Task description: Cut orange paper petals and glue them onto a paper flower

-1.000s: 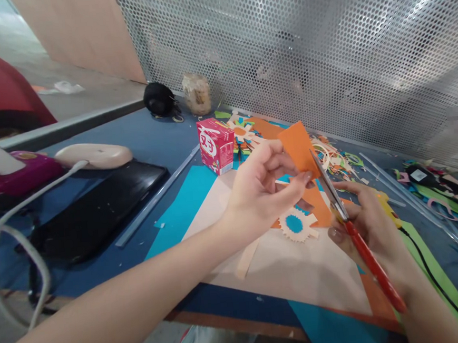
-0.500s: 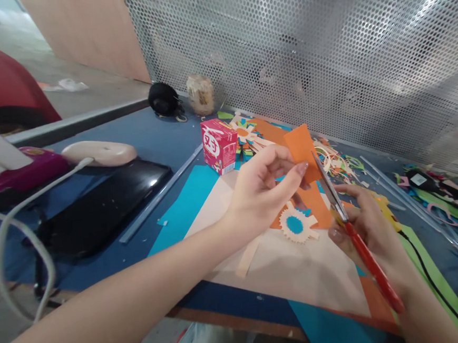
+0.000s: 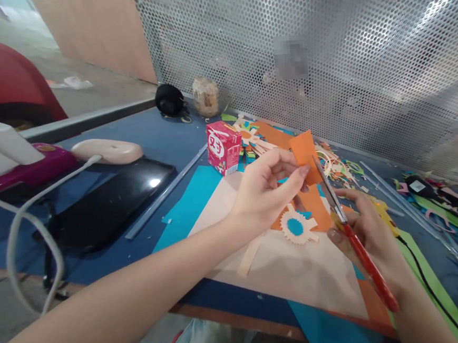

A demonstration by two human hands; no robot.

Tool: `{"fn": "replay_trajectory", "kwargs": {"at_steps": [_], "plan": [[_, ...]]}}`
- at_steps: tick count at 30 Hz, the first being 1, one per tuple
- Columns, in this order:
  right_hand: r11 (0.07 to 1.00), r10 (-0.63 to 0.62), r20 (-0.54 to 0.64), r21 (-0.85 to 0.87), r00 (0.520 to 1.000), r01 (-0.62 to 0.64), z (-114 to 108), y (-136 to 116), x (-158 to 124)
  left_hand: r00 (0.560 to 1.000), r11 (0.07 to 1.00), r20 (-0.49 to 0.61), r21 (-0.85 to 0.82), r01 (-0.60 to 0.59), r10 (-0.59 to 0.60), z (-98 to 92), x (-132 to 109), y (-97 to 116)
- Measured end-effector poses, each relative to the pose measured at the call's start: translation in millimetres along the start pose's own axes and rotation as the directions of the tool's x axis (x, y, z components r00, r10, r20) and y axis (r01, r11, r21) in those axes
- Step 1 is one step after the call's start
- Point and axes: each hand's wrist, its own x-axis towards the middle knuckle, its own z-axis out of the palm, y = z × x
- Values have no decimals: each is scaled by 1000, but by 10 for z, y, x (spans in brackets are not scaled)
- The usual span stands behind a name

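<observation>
My left hand (image 3: 264,190) pinches a small orange paper rectangle (image 3: 303,152) and holds it up above the table. My right hand (image 3: 366,229) grips red-handled scissors (image 3: 357,246); their metal blades point up at the paper's lower right edge. Under the hands lie a cream sheet (image 3: 300,271), a turquoise sheet (image 3: 191,201) and a cream cut-out flower with a blue centre (image 3: 297,227). An orange piece (image 3: 314,204) lies beside the flower.
A red drink carton (image 3: 223,147) stands behind the sheets. A black tablet (image 3: 108,202), a white cable (image 3: 26,219) and a magenta device (image 3: 34,168) sit at left. Coloured paper scraps (image 3: 339,165) litter the back, plastic rods and offcuts (image 3: 433,197) the right. Perforated metal screen (image 3: 323,53) behind.
The view has drifted a little. Both hands keep their hold; the orange paper sits slightly lower and closer to the scissor blades.
</observation>
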Motion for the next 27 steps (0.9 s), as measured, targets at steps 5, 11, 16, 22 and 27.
{"fn": "replay_trajectory", "kwargs": {"at_steps": [5,11,16,22,27], "plan": [[999,4,-25,-42,1000,-5,7,-38,-6,1000,1000,-17,-3,25,-25,0,2,2],[994,-17,-31,-104,999,14,-13,10,16,1000,999,-11,46,24,-24,-7,0,-5],[997,19,42,-77,999,-16,-44,27,37,999,993,-5,106,49,-49,-14,-4,17],[999,14,8,-53,1000,-14,-24,35,38,998,988,2,137,67,-68,-19,11,21],[999,-3,85,-38,996,6,-43,165,89,994,980,3,163,111,-113,-23,28,1]]}}
